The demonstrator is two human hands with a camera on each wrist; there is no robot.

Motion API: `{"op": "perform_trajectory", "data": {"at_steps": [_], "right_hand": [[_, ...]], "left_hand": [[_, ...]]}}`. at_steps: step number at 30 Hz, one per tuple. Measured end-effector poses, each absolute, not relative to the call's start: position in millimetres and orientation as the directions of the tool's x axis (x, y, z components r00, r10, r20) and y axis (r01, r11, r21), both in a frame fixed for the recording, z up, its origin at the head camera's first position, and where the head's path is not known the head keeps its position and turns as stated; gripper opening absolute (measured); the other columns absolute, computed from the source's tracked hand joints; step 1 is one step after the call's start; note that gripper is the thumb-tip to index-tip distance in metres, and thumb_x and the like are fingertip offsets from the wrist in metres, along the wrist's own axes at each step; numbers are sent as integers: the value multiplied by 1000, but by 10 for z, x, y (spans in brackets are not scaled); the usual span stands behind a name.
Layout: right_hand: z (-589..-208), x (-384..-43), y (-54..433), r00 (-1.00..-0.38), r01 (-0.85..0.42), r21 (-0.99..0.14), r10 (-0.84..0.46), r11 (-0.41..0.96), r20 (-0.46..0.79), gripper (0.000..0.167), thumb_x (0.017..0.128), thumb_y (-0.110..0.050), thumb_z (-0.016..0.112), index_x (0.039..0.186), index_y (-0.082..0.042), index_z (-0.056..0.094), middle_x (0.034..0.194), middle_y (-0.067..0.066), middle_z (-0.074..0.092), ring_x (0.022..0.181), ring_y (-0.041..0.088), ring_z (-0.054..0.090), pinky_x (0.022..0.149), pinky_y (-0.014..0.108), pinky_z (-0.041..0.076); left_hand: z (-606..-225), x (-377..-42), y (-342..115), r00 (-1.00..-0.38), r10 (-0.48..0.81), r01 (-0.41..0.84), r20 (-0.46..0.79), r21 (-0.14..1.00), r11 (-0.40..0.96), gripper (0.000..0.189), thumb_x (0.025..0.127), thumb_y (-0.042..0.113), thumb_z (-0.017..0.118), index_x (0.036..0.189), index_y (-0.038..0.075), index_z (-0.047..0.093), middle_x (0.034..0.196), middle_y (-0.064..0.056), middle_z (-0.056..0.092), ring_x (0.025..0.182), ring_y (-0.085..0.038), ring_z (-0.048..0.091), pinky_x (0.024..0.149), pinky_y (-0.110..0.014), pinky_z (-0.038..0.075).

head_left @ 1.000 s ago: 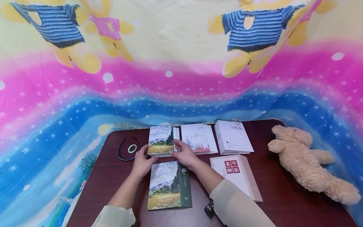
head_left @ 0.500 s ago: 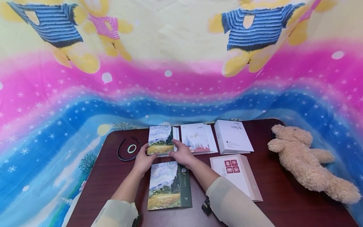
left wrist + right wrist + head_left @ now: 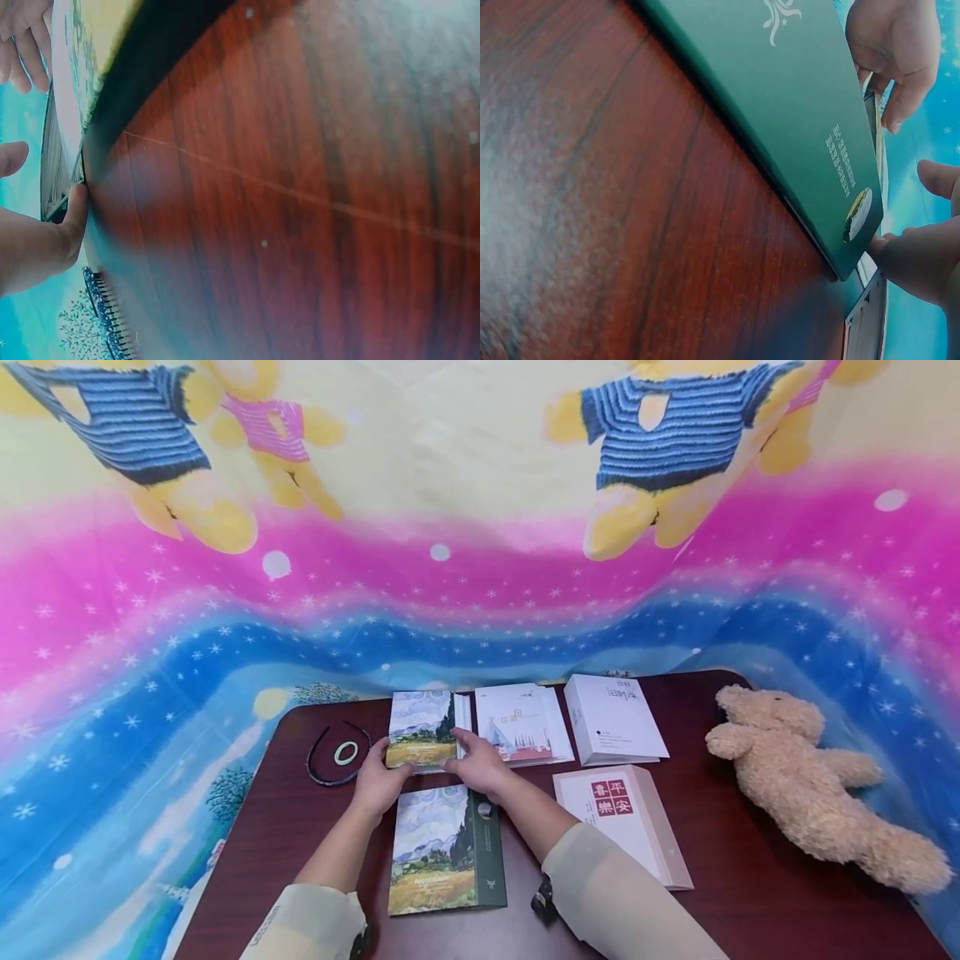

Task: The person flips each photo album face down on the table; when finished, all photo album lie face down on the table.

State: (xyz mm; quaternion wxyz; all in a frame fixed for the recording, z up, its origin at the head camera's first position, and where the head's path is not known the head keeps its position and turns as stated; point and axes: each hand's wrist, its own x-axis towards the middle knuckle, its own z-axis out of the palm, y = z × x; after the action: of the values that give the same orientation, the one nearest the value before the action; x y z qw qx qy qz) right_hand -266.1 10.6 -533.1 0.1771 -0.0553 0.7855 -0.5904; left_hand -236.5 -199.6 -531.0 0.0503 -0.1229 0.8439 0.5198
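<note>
A photo album (image 3: 420, 718) with a painted landscape cover lies at the back left, on or against white pages. My left hand (image 3: 378, 783) lies along its left side, thumb at the near edge. On the other side my right hand (image 3: 480, 767) has its thumb at the near edge and fingers by the right side. In the left wrist view one straight digit (image 3: 76, 214) touches the album's edge; another stands apart from it. A second, matching album (image 3: 431, 852) with a green spine (image 3: 802, 112) lies nearer, below both hands.
A black headband (image 3: 311, 760) and a pale ring (image 3: 346, 752) lie left. White albums (image 3: 517, 718) (image 3: 622, 718) stand right of the painted one, with a pink-edged album (image 3: 667, 827) nearer. A teddy bear (image 3: 802, 785) lies on the dark wooden table (image 3: 765, 902) at right.
My left hand has shifted slightly, its thumb now closer along the album's near edge. My right hand has barely moved. The head view has tilted a little; the other things stay put.
</note>
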Motion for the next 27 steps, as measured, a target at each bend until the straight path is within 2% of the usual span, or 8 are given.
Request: {"op": "perform_trajectory", "data": {"at_steps": [15,22,27], "right_hand": [[-5287,-2660,86,-924,148,-955,-309,258,-227,75,95,-21,74,161,-12,38,162,15,40,148,38,38,115,53,39],[-5293,-2677,82,-925,151,-958,-306,243,-223,75,95,-19,74,161,-11,39,162,15,41,149,36,36,115,51,39],[-5306,-2692,83,-923,160,-962,-313,221,-225,74,95,-19,74,160,-12,40,161,14,42,149,35,37,114,50,42]], "left_hand": [[-5221,-2399,-2010,-972,-186,-205,-141,897,392,79,99,18,70,164,12,27,166,-20,27,151,-38,28,111,-57,41],[-5146,-2401,-2004,-980,-176,-150,-92,925,348,72,100,16,69,162,14,32,160,-18,35,138,-35,44,102,-53,46],[-5132,-2409,-1981,-979,-198,-118,-49,930,349,67,100,16,68,160,16,38,151,-15,44,131,-32,48,98,-49,47]]}}
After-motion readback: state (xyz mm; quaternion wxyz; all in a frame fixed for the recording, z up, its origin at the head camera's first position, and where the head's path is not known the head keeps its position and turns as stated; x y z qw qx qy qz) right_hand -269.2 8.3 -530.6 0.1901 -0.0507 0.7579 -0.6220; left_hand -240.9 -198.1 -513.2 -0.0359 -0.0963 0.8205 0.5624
